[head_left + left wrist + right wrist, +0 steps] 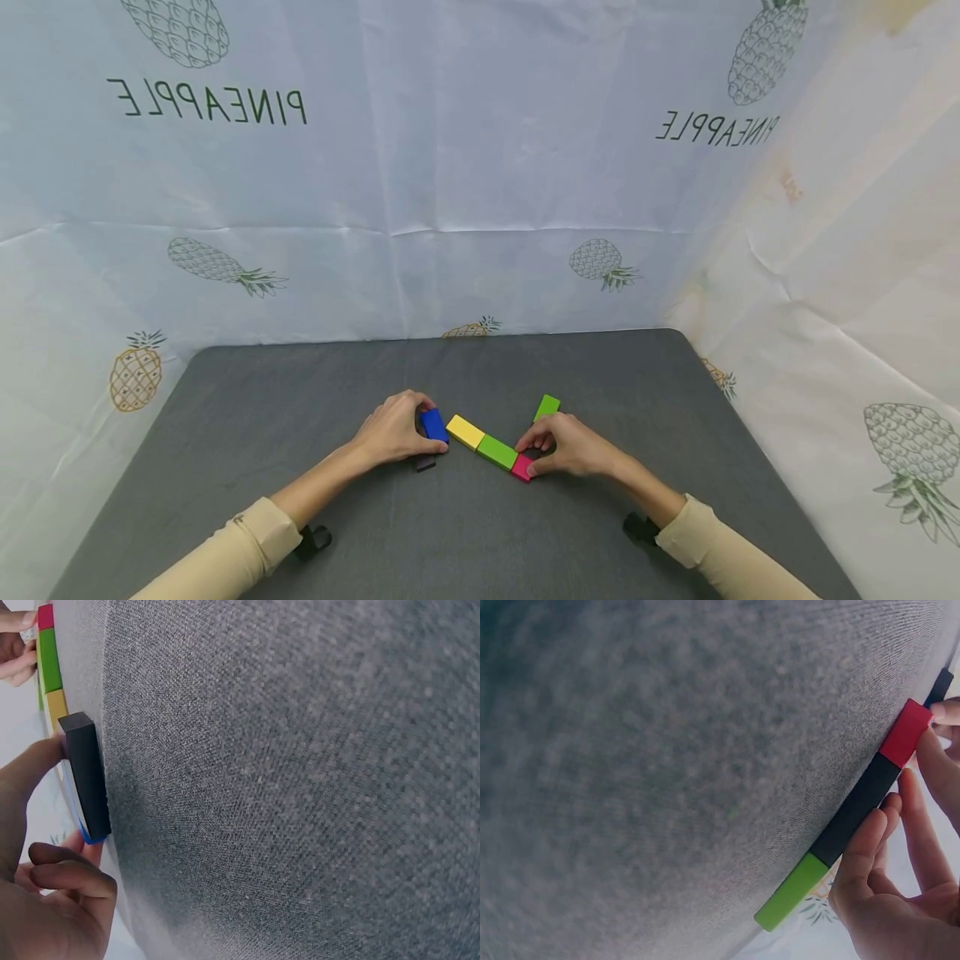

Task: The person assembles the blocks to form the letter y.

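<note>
Row risk: a sideways push from the right hand (570, 447) on the red block (521, 468) could, we think, skew the middle green block (497, 452) and yellow block (466, 432), since they sit end to end.
Blue risk: if we swung the blue block (433, 424) too fast, it might knock the yellow one.
Blue block: left of the middle green block, past the yellow; our left hand (395, 429) grips its ends, thumb and fingers parted by its length.
Dark block (88, 776): also left of the middle green block, beside the blue; we cannot tell whether they touch.
Red block: at the middle green block's right end, pinched by our right thumb and curled fingers.
Far green block (547, 407): beyond the middle green block, rightward, just behind the right hand.
</note>
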`<action>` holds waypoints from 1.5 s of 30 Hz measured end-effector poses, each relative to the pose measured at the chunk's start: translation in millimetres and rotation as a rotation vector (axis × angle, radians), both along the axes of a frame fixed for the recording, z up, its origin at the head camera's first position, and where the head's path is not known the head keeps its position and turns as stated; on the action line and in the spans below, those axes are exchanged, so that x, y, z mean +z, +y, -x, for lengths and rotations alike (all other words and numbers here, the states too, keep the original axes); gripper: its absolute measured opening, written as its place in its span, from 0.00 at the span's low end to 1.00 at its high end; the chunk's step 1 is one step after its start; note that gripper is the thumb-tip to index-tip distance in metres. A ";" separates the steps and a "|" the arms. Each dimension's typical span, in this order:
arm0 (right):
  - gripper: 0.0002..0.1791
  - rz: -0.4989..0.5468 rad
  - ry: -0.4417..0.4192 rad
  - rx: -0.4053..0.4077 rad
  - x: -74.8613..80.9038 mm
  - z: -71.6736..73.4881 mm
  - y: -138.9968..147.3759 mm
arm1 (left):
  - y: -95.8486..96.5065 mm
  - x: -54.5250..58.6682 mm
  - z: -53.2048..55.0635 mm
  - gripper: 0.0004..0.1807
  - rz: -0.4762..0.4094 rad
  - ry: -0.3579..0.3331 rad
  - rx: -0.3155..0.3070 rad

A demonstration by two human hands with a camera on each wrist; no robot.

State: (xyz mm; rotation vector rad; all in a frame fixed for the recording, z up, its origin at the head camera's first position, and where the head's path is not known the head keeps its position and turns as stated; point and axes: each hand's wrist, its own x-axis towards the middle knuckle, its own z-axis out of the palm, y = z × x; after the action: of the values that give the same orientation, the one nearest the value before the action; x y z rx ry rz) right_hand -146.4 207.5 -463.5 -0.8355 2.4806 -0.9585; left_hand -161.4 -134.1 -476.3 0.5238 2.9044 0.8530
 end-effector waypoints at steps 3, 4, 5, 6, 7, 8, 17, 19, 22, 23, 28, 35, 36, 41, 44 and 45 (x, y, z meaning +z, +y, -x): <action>0.15 0.002 -0.002 -0.001 -0.7 0.1 0.0 | 0.7 -0.5 -0.4 0.35 0.001 0.006 0.004; 0.15 0.003 -0.002 -0.001 -1.0 0.2 0.0 | 0.7 -0.8 -0.5 0.35 0.001 0.007 0.004; 0.15 0.005 -0.002 0.000 -1.4 0.2 0.1 | 0.7 -1.3 -0.5 0.35 0.000 0.007 0.004; 0.15 0.005 -0.001 0.001 -1.7 0.1 0.1 | 0.7 -1.7 -0.7 0.35 -0.001 0.008 0.002; 0.15 0.007 -0.001 0.001 -2.0 0.1 0.2 | 0.7 -2.3 -0.7 0.35 -0.001 0.009 0.002; 0.15 0.008 -0.001 0.001 -2.3 0.1 0.3 | 0.5 -2.8 -0.7 0.35 -0.003 0.008 0.001; 0.15 0.013 -0.006 -0.001 -3.6 0.5 0.7 | 0.0 -2.4 -2.7 0.34 -0.020 0.010 -0.019; 0.15 0.012 -0.004 -0.001 -3.8 0.6 0.8 | 0.0 -2.0 -2.9 0.34 -0.020 0.013 -0.027; 0.15 0.009 -0.001 -0.001 -4.1 0.8 0.9 | 0.0 -1.3 -3.0 0.34 -0.018 0.011 -0.038; 0.15 0.009 0.001 0.000 -4.3 0.9 1.0 | -0.1 -1.1 -2.9 0.34 -0.015 0.009 -0.044; 0.15 0.015 -0.006 0.002 -4.3 0.9 0.9 | -2.0 -0.1 -2.2 0.32 -0.007 -0.006 -0.111; 0.15 0.021 -0.031 -0.001 -3.2 1.1 0.4 | -3.0 -0.4 -1.8 0.26 -0.003 -0.015 -0.158; 0.15 0.020 -0.032 -0.002 -3.0 1.2 0.4 | -2.9 -0.4 -1.9 0.26 -0.005 -0.014 -0.161; 0.15 0.015 -0.028 -0.008 -2.6 1.6 0.5 | -2.8 0.0 -1.7 0.26 -0.009 -0.011 -0.167; 0.15 0.013 -0.024 -0.007 -2.5 2.1 0.4 | -3.0 0.2 -1.5 0.26 -0.010 -0.013 -0.167; 0.15 0.013 -0.022 -0.006 -2.5 2.3 0.3 | -3.1 0.2 -1.5 0.26 -0.010 -0.013 -0.166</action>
State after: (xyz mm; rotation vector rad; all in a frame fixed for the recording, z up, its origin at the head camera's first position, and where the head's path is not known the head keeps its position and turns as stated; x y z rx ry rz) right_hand -148.7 207.8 -466.0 -0.8174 2.4620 -0.9817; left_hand -159.9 -137.3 -476.1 0.7453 2.7972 0.8450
